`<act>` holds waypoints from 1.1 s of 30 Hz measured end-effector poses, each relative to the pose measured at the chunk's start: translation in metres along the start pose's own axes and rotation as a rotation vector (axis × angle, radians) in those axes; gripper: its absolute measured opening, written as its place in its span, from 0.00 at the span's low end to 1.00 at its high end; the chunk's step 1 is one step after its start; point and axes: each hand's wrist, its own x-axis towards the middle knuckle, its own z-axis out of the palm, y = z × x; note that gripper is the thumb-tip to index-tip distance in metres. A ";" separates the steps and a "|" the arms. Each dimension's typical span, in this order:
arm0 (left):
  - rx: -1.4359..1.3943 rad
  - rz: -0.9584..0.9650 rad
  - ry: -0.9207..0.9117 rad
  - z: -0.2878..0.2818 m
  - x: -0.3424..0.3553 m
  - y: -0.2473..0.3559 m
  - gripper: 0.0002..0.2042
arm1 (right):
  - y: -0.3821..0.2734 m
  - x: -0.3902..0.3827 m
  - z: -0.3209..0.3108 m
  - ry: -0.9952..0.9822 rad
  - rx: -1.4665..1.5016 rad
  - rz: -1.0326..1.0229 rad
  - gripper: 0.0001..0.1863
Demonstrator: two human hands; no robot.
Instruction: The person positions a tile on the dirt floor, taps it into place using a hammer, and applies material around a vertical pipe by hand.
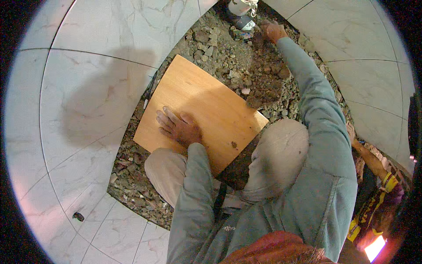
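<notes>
My left hand (178, 127) lies flat on a square, light-brown wooden board (211, 103), fingers spread and holding nothing. The board rests on rubble and soil between my knees, with a small dark smudge near its close edge. My right arm stretches far forward, and my right hand (274, 31) is low over the dark loose soil (268, 66) at the far end. Its fingers are bent towards the dirt and partly lost in shadow, so what they hold, if anything, is hidden. Just left of it stands a white and dark container (241, 13), tilted and cut off by the upper edge.
Marbled white tiles (92, 83) border the rubble strip (206, 44) on both sides. A small dark lump (78, 216) lies on the left tiles. At the right, another person's arm (371, 160) reaches in beside me, with a bright light (376, 248) below.
</notes>
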 end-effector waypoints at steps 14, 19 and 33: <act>-0.047 -0.020 0.005 -0.002 0.000 0.000 0.31 | 0.068 -0.193 -0.095 -0.640 0.241 -0.148 0.22; -0.034 -0.035 -0.014 -0.002 -0.001 0.002 0.30 | 0.044 -0.108 -0.134 -0.603 0.121 -0.357 0.23; 0.027 -0.017 -0.069 -0.001 0.001 0.000 0.30 | -0.149 0.027 -0.042 0.060 0.141 -0.245 0.22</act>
